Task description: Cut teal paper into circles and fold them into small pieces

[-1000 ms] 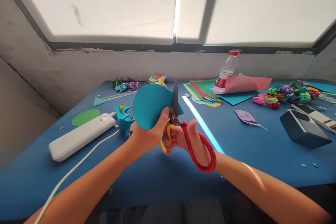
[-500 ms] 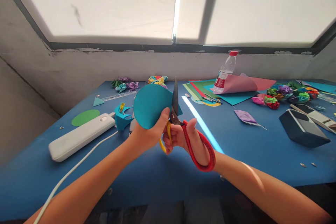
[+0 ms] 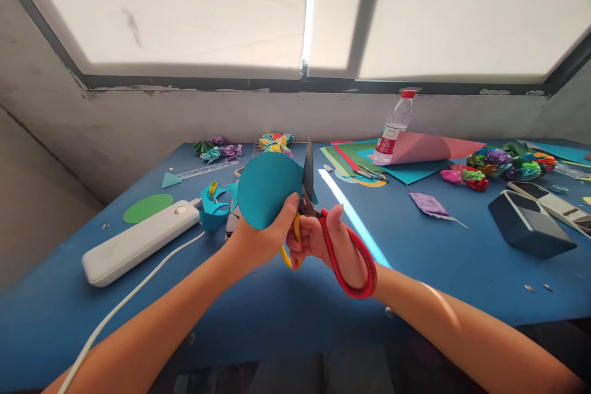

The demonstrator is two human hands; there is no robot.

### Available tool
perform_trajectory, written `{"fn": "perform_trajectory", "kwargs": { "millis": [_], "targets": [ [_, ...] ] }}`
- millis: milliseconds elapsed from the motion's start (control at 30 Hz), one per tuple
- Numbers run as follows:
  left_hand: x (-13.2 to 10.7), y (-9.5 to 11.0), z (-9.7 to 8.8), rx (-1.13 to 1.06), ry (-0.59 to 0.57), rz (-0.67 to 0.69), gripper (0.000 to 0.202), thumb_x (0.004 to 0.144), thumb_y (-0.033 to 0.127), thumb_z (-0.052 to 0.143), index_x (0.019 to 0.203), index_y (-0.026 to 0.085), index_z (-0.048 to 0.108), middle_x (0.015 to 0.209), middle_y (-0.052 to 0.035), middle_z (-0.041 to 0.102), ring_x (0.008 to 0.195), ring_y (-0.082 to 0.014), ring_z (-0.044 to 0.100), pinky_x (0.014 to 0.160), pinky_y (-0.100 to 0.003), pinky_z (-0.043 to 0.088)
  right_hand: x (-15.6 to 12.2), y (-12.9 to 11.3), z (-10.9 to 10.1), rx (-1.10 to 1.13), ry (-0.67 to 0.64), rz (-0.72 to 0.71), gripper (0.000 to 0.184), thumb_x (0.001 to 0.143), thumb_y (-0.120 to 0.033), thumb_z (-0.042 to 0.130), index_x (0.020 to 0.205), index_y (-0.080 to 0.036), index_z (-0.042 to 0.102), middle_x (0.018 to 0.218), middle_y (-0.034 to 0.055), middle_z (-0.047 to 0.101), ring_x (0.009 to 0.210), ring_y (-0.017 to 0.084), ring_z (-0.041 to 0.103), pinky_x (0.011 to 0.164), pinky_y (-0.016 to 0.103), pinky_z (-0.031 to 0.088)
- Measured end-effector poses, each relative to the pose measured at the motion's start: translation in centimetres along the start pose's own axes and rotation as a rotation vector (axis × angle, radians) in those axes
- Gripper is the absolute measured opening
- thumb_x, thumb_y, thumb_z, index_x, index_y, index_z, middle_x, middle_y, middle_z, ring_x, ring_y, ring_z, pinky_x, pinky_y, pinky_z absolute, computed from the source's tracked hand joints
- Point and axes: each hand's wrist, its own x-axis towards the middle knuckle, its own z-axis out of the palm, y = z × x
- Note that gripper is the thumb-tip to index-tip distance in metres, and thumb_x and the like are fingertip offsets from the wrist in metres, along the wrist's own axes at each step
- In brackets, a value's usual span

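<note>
A teal sheet of paper (image 3: 266, 188) with a rounded left edge is gripped in my left hand (image 3: 272, 228), thumb on its face and the other fingers hidden behind. My right hand (image 3: 318, 240) holds a pair of scissors (image 3: 308, 175) with one red and one yellow handle. The red loop passes around my thumb and the yellow loop around my fingers. The blades point up at the right edge of the paper, and a small teal corner shows just right of them. A curled teal strip (image 3: 215, 212) is on the table behind my left wrist.
A white power strip (image 3: 143, 243) with a cable and a green paper circle (image 3: 148, 208) lie left. A bottle (image 3: 392, 129), coloured sheets (image 3: 418, 171), crumpled paper flowers (image 3: 501, 163), a purple packet (image 3: 430, 204) and a dark box (image 3: 530, 221) occupy the right side of the blue table (image 3: 438, 265).
The teal paper has tilted and dropped slightly, and more of the curled strip shows beside it. Both hands keep their hold. The whole view has shifted a little.
</note>
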Motion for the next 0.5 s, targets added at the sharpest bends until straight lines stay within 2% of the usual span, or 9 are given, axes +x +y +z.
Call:
{"fn": "perform_trajectory", "kwargs": {
  "millis": [133,333,500],
  "targets": [
    [0.15,-0.05,-0.14,0.004,-0.025,-0.008,0.028,0.083,0.038,0.051,0.062,0.019,0.051,0.058,-0.0002,0.056,0.051,-0.0125,0.056,0.049,-0.023,0.049,0.07,-0.14,-0.05,-0.019,-0.007,0.003,0.078,0.068,-0.086,0.009,0.073,-0.017,0.045,0.070,0.0012,0.040,0.059,0.013,0.041,0.062,0.032,0.042],
    [0.10,-0.01,-0.29,-0.010,-0.007,-0.060,0.030,0.081,0.042,0.054,0.063,0.018,0.053,0.060,-0.0009,0.058,0.053,-0.0145,0.059,0.053,-0.025,0.051,-0.02,-0.63,0.02,-0.071,0.001,-0.010,0.079,0.067,-0.087,0.011,0.077,-0.017,0.045,0.070,0.0005,0.038,0.058,0.012,0.038,0.062,0.032,0.041],
    [0.21,0.17,-0.23,-0.056,0.070,-0.030,0.035,0.080,0.042,0.056,0.055,0.019,0.048,0.053,0.0010,0.053,0.048,-0.0128,0.054,0.050,-0.024,0.048,-0.27,-0.60,-0.01,-0.127,-0.009,-0.036,0.074,0.070,-0.085,0.011,0.076,-0.018,0.043,0.071,0.0003,0.038,0.060,0.013,0.037,0.065,0.032,0.041]
  ]
}}
